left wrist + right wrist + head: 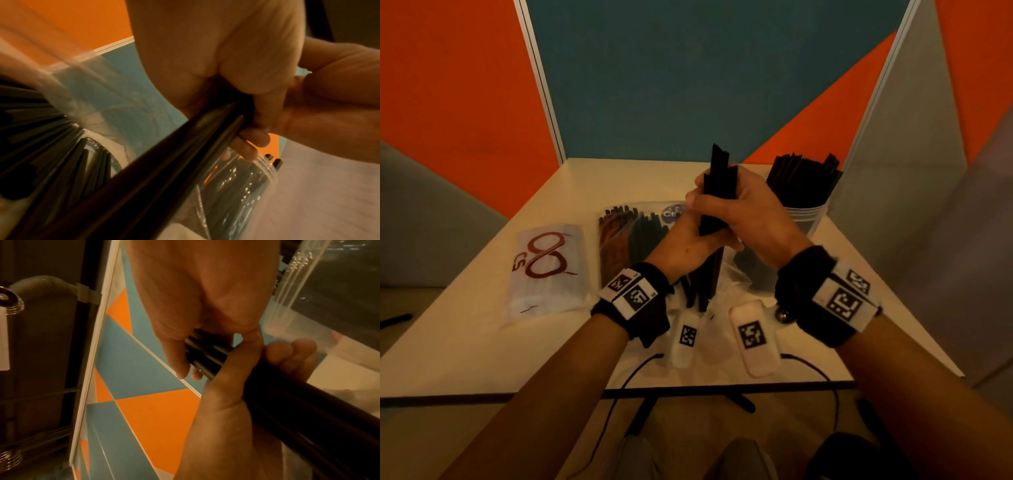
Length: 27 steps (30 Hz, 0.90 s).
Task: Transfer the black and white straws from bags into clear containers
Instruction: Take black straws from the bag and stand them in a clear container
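On the bench, from left to right: a sealed bag of white straws with a red figure-eight mark, then a bag of black straws, then the two hands meeting over the middle. The left hand curls round the lower part of a bundle of black straws, and the right hand wraps its fingers round the same bundle just above. The bundle's long axis runs nearly upright, its top ends tipped toward twelve o'clock and its lower ends reaching down toward the open bag at six. At about two o'clock from the bundle, just beyond the right hand, stands the clear container, upright, open at the top and already crowded with black straws. The right hand is the nearer of the two to it. Judging from this, the coming move is a short carry toward two o'clock, the bundle kept upright so its lower ends clear the rim and drop in among the straws there. The white straws have not yet been touched.
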Motion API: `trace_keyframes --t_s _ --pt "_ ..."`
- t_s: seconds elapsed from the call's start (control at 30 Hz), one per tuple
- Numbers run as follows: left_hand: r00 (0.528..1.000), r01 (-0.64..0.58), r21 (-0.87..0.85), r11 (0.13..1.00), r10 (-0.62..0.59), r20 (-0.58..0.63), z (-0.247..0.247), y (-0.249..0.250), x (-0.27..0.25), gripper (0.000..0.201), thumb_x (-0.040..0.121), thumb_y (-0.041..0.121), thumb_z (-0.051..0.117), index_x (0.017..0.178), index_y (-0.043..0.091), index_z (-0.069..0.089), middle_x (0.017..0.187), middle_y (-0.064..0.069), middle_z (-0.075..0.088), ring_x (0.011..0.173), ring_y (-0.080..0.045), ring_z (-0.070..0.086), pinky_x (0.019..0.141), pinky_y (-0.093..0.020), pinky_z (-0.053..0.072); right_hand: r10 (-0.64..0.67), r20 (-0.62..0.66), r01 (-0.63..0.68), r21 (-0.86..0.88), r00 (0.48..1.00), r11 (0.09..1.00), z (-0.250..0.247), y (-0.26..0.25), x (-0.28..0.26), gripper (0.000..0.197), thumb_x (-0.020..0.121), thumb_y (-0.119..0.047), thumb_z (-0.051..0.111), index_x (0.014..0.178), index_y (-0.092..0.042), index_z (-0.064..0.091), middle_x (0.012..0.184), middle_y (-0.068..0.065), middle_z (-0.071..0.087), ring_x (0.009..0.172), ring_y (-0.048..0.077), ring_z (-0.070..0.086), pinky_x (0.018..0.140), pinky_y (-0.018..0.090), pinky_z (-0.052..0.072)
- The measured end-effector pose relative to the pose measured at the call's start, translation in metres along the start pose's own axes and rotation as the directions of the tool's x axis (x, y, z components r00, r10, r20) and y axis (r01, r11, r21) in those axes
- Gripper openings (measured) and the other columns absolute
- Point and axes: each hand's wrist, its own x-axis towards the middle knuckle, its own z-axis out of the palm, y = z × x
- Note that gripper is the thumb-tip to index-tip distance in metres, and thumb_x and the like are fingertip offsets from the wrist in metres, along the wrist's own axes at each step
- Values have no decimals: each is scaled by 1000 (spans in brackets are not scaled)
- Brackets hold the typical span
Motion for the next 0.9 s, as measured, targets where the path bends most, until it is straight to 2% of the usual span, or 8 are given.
trace_keyframes --t_s 0.07,0.23,0.37,0.47,0.63,0.7,0.77,0.9 --pt "1000 17 -34 999 -17 -9 -1 -7 -2 51 86 5 64 131 16 42 113 9 62 102 3 62 82 -15 50 3 -31 -2 14 1000 1000 6 8 1 27 82 -11 71 106 -10 57 95 2 65 92 14 65 93 37 54" --pt "994 75 -8 997 -74 79 -6 -19 -5 63 78 0 73 129 19 42 112 12 61 100 8 61 78 -11 48 31 -37 -31 24 999 999 11 21 0 41 78 -18 76 111 -8 53 108 16 63 103 29 63 94 44 52" --pt "991 83 43 996 -87 102 -8 -23 -4 55 78 3 74 115 36 49 115 11 62 105 3 60 85 -16 50 43 -74 -40 47 996 998 14 26 2 34 80 -18 74 107 -5 60 99 10 66 97 23 66 88 34 55" --pt "992 66 47 997 -71 102 -8 -25 -3 53 78 1 72 114 34 50 113 9 62 103 6 60 85 -15 49 29 -67 -25 54 997 998 19 29 3 18 84 -15 69 97 -3 66 91 10 69 90 19 66 86 31 53" --pt "989 63 58 996 -70 130 -9 -18 -3 39 80 2 71 110 23 57 100 10 66 92 3 65 78 -14 49 -27 -75 34 92 997 995 15 28 6 14 90 -11 61 98 1 62 91 20 70 90 31 68 92 40 53" --pt "990 64 78 995 -74 121 -11 -13 -1 39 78 13 74 113 21 58 101 8 68 94 0 65 82 -19 51 -58 -103 73 146 993 987 8 18 8 16 92 -7 57 102 5 59 90 20 68 87 28 67 90 37 54" --pt "991 86 78 993 -93 91 -15 -9 2 53 73 24 79 120 22 54 112 6 66 103 -6 64 92 -31 51 -119 -171 151 187 978 971 -4 2 12 10 92 -7 57 96 1 60 86 15 68 86 26 67 87 35 55" --pt "993 96 56 994 -99 67 -23 -10 6 74 63 39 83 126 28 47 125 7 60 116 -13 57 99 -44 48 -253 -357 366 295 899 883 -47 -40 27 7 90 -4 57 85 -8 58 75 7 66 83 30 63 92 47 50"
